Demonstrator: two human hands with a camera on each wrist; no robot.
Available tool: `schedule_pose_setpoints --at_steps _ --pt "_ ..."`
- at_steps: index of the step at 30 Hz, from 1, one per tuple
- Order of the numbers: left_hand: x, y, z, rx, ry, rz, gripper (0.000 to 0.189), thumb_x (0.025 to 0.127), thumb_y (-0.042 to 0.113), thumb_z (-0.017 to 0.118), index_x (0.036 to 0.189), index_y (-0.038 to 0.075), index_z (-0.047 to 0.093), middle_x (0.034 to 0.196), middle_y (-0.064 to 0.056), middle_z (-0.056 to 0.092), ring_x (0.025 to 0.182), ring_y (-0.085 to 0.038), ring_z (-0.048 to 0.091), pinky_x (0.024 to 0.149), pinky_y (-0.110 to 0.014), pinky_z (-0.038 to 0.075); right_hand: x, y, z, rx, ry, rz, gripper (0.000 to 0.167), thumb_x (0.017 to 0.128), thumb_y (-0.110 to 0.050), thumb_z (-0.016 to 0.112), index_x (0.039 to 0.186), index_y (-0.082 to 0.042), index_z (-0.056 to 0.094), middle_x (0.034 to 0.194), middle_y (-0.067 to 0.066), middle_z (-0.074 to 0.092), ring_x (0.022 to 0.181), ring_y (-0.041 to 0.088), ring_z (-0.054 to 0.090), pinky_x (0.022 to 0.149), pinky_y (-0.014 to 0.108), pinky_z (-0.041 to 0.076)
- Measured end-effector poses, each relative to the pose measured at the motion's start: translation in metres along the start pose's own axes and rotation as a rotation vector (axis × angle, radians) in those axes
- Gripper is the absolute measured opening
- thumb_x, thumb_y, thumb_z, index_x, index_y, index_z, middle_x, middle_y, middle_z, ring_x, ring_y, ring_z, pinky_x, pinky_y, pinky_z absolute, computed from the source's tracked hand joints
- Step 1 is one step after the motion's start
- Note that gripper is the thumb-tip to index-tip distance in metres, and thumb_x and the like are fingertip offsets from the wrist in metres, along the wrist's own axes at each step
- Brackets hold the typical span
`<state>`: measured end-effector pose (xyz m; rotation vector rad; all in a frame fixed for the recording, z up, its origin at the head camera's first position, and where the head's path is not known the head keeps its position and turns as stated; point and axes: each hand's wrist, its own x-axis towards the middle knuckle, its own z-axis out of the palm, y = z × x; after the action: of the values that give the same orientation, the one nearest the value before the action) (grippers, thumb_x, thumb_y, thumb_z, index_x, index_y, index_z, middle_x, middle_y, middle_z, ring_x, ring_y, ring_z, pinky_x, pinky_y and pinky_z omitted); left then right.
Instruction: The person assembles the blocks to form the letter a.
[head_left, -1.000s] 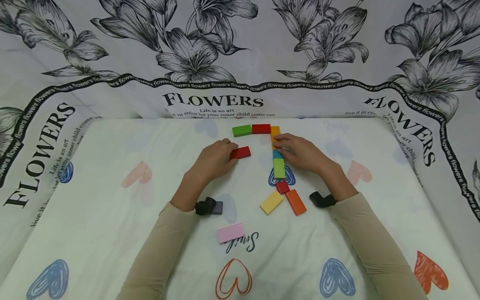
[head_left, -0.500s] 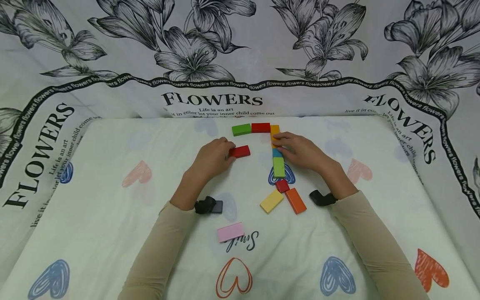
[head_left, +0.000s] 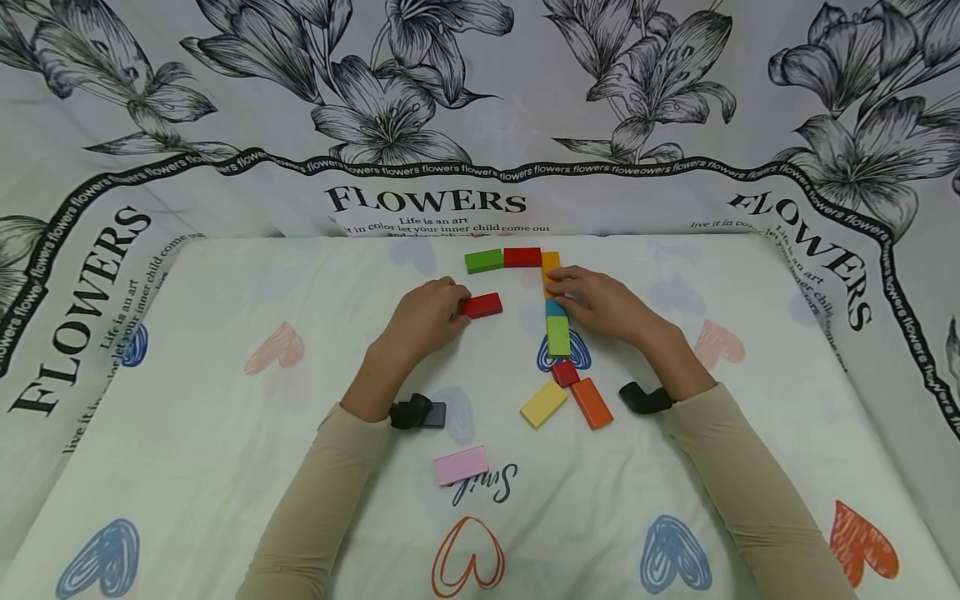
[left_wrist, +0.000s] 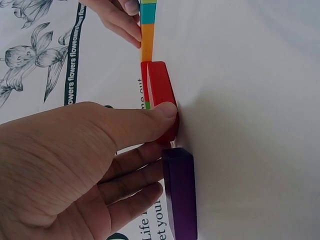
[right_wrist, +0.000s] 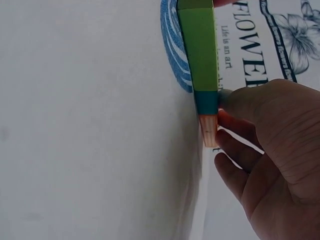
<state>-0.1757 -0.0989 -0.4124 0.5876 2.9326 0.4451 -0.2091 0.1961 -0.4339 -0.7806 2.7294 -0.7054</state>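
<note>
My left hand (head_left: 429, 317) pinches the end of a red toy block (head_left: 483, 305), thumb on its near face in the left wrist view. My right hand (head_left: 598, 302) touches an upright column of blocks from its right side. Its fingertips rest at the orange-yellow block (head_left: 551, 265), and the thumb tip lies against the blue block (right_wrist: 205, 102). Below these in the column comes a light green block (head_left: 558, 336). A second red block (head_left: 522, 257) and a green block (head_left: 484, 261) extend left from the column's top.
Under the column lie a small red block (head_left: 565, 372), a yellow block (head_left: 543, 404) and an orange block (head_left: 592, 403). Closer to me is a pink block (head_left: 461, 465). A dark purple block (left_wrist: 181, 195) sits by my left wrist, partly hidden in the head view by the wrist camera (head_left: 410, 412).
</note>
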Motion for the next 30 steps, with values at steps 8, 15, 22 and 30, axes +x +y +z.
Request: schedule_pose_setpoints --at_steps 8,15,22,30 --pt "-0.0009 0.0002 0.0001 -0.019 -0.001 -0.005 0.032 0.097 0.013 0.075 0.127 0.003 0.074 0.111 -0.014 0.074 0.099 -0.027 0.068 0.089 -0.04 0.06 0.0015 0.0012 0.0005 -0.002 -0.003 -0.011 0.038 0.106 -0.013 0.064 0.143 -0.006 0.066 0.159 0.012 0.055 0.154 0.035 0.045 0.126 0.055 0.04" --pt "-0.0007 -0.0006 -0.0012 -0.025 0.006 -0.016 0.03 0.097 0.014 0.076 0.125 0.003 0.075 0.108 -0.013 0.074 0.097 -0.027 0.068 0.086 -0.04 0.059 0.0025 0.0009 -0.0004 -0.007 -0.004 -0.004 0.039 0.105 -0.014 0.065 0.144 -0.008 0.066 0.159 0.011 0.056 0.154 0.034 0.045 0.126 0.054 0.04" --pt "0.0001 -0.0014 -0.0031 -0.043 0.001 -0.041 0.028 0.097 0.014 0.075 0.122 0.002 0.075 0.102 -0.013 0.073 0.093 -0.026 0.065 0.083 -0.038 0.057 0.0018 0.0007 -0.001 -0.007 -0.007 0.002 0.039 0.106 -0.014 0.064 0.144 -0.007 0.065 0.16 0.011 0.055 0.155 0.034 0.045 0.126 0.054 0.04" --pt "-0.0005 -0.0018 -0.0014 -0.055 0.01 -0.074 0.028 0.097 0.016 0.075 0.12 0.001 0.076 0.103 -0.013 0.073 0.093 -0.026 0.065 0.083 -0.039 0.058 0.0008 0.0003 -0.0002 0.0 -0.006 0.003 0.039 0.106 -0.014 0.064 0.144 -0.007 0.066 0.16 0.011 0.055 0.155 0.035 0.045 0.126 0.055 0.04"
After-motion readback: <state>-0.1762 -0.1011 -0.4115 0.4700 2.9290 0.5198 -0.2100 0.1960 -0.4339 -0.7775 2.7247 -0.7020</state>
